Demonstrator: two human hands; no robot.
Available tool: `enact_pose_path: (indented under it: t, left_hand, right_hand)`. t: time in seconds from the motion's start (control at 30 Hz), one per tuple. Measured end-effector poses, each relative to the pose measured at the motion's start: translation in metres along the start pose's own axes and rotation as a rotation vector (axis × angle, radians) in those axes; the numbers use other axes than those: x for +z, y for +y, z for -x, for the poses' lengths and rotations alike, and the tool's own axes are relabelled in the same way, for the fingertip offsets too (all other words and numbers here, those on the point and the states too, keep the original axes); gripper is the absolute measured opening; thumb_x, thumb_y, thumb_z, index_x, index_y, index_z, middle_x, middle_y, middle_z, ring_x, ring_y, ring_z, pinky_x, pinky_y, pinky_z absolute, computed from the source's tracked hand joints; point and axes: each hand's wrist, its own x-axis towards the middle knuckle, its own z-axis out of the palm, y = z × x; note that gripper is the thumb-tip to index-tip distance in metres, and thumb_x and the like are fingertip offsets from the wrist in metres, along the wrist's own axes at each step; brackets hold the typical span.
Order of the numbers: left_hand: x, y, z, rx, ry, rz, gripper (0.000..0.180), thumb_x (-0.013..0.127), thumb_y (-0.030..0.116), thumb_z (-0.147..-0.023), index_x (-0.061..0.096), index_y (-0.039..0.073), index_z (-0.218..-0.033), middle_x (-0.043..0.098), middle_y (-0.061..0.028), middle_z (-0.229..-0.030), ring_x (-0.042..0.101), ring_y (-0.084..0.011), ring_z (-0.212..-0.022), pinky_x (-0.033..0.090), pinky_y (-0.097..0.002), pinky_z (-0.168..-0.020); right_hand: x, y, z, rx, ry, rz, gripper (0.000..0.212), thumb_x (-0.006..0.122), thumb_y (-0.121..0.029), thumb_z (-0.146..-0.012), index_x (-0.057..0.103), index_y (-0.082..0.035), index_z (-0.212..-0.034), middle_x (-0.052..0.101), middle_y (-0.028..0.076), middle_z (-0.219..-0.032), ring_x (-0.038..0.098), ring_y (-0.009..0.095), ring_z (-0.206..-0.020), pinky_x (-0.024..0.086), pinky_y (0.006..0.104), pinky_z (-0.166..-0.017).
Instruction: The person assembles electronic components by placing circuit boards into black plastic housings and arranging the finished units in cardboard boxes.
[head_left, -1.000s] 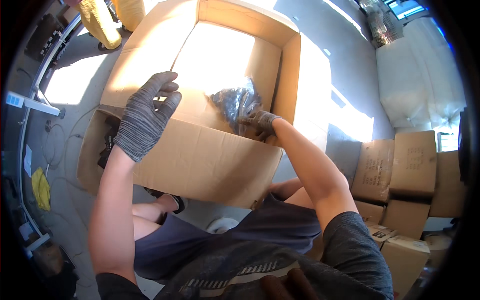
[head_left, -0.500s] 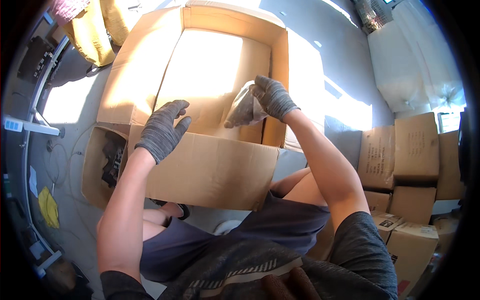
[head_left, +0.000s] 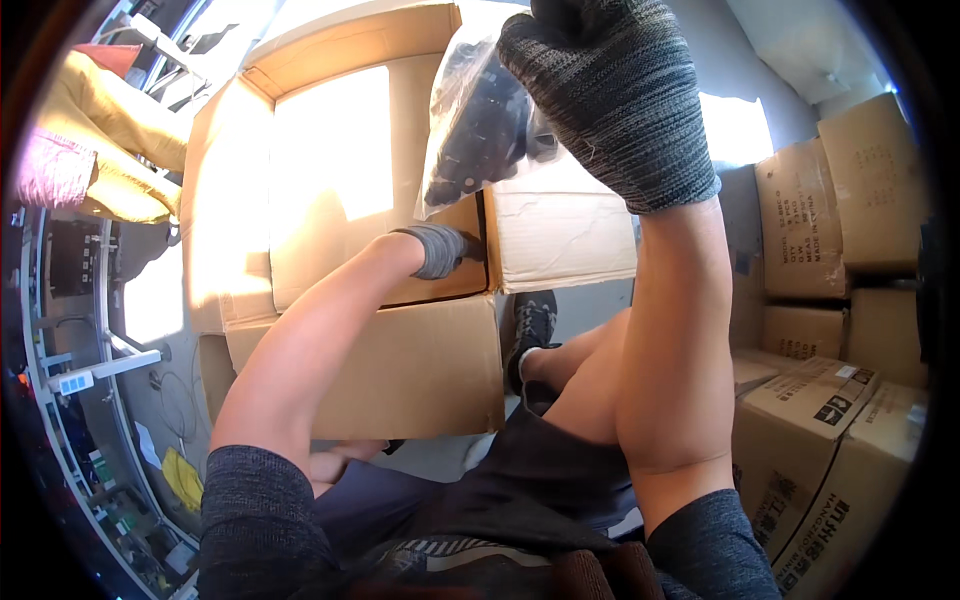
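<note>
A clear plastic bag (head_left: 475,130) filled with dark parts hangs from my gloved right hand (head_left: 612,100). That hand is raised high and closed in a fist around the bag's upper end. Below it stands a large open cardboard box (head_left: 365,370) with its flaps folded outward. My left hand (head_left: 436,250), in a grey glove too, reaches down inside the box at its near right corner. Its fingers are in shadow and mostly hidden, so whether they grip anything does not show. Strong sunlight whitens part of the box's inside.
Several closed cartons (head_left: 800,410) are stacked on the right. Yellow and pink fabric (head_left: 120,165) shows at the upper left, near a metal frame (head_left: 105,290) along the left side. A yellow piece (head_left: 182,478) lies on the floor. My shoe (head_left: 533,325) is beside the box.
My right hand has lifted the bag out of the box, up and to the right. The left hand has moved rightward and down into the box. The whole view has turned.
</note>
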Motion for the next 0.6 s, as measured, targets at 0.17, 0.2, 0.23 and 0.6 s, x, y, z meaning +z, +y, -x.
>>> enact_pose_path:
  t: [0.17, 0.2, 0.23, 0.6]
  left_hand:
    - [0.011, 0.001, -0.028, 0.228, 0.018, -0.605, 0.051, 0.059, 0.012, -0.09, 0.057, 0.015, -0.141, 0.06, -0.0123, -0.14, 0.059, -0.0337, -0.126, 0.048, -0.0423, -0.107]
    - [0.013, 0.009, -0.025, 0.231, 0.005, -0.609, 0.051, 0.059, 0.012, -0.09, 0.057, 0.015, -0.141, 0.06, -0.0123, -0.14, 0.059, -0.0337, -0.126, 0.048, -0.0423, -0.107]
    - [0.01, 0.026, -0.022, 0.197, -0.005, -0.586, 0.051, 0.06, 0.008, -0.089, 0.058, 0.017, -0.139, 0.061, -0.0095, -0.139, 0.06, -0.0336, -0.125, 0.05, -0.0434, -0.104]
    - [-0.055, 0.074, 0.139, -0.006, 0.408, -0.428, 0.066, 0.075, 0.055, -0.074, 0.068, -0.001, -0.107, 0.062, -0.0186, -0.117, 0.067, -0.0362, -0.092, 0.055, -0.0439, -0.083]
  right_hand:
    - [-0.018, -0.013, 0.003, 0.065, 0.127, 0.035, 0.017, 0.06, -0.002, -0.082, 0.048, -0.002, -0.069, 0.047, 0.016, -0.06, 0.045, 0.023, -0.054, 0.043, 0.0391, -0.055]
    - [-0.016, -0.014, 0.003, 0.058, 0.183, 0.094, 0.017, 0.059, -0.002, -0.082, 0.048, -0.002, -0.069, 0.048, 0.016, -0.06, 0.046, 0.023, -0.054, 0.043, 0.0391, -0.055]
    - [-0.026, -0.001, -0.007, 0.295, 0.034, -0.062, 0.016, 0.059, -0.003, -0.081, 0.049, -0.002, -0.069, 0.051, 0.018, -0.061, 0.047, 0.025, -0.055, 0.045, 0.0404, -0.057]
    - [-0.057, 0.017, 0.002, 0.267, 0.241, -0.114, 0.018, 0.06, -0.004, -0.083, 0.05, -0.001, -0.068, 0.05, 0.01, -0.06, 0.049, 0.017, -0.058, 0.047, 0.0374, -0.055]
